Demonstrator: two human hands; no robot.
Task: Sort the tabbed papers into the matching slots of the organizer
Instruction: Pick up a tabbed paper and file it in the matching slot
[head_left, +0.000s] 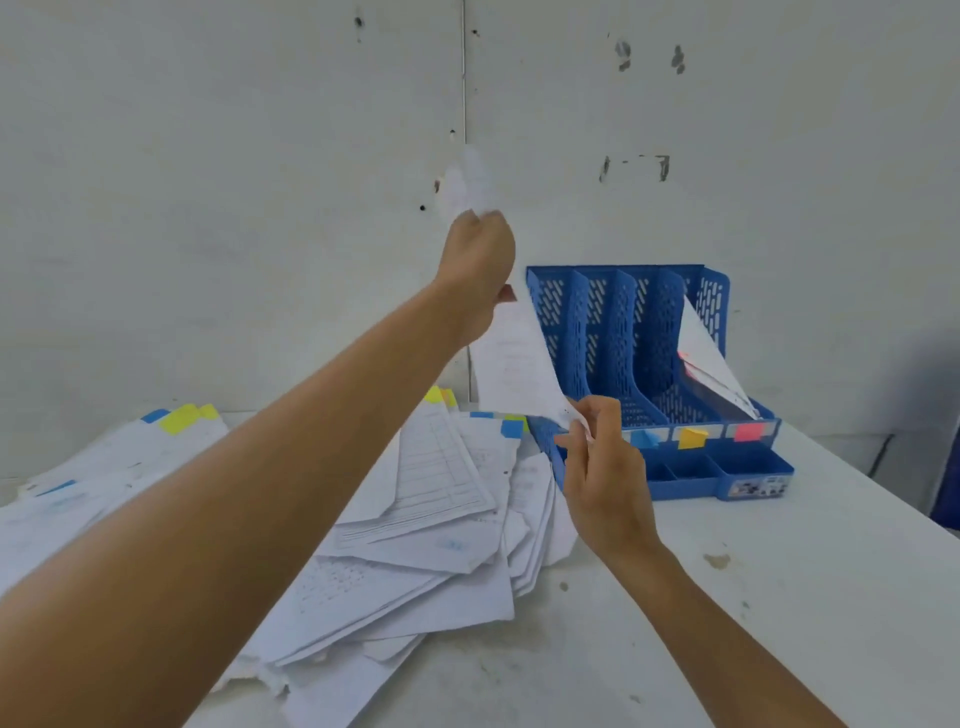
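Item in hand: sheet (511, 358), white, printed, held in the air at frame centre, stretched at a slant just left of the organizer (558, 312) and not yet in any slot. Left hand (480, 260), upper centre, fingers curled tight round the sheet's top end, which blurs above the knuckles. Right hand (605, 467), lower centre-right, thumb and fingertips pinching the bottom corner. Small reddish tab (506, 295) seems to show just below the left hand; colour not certain. Organizer, blue plastic, stands at right of centre on the table (753, 597); front strip carries a blue label (644, 439), yellow label (691, 438) and pink label (748, 431); any label further left is hidden behind the right hand. Filed paper (709, 358) with a red tab leans in the far-right slot, above the pink label. Pile (415, 519) of loose tabbed papers lies at lower centre-left. Handling advice: confirm the tab colour first; if red, carry the sheet right to the far-right slot, keep it taut between both hands, lead with the bottom corner, and slide it beside the filed paper without creasing either.
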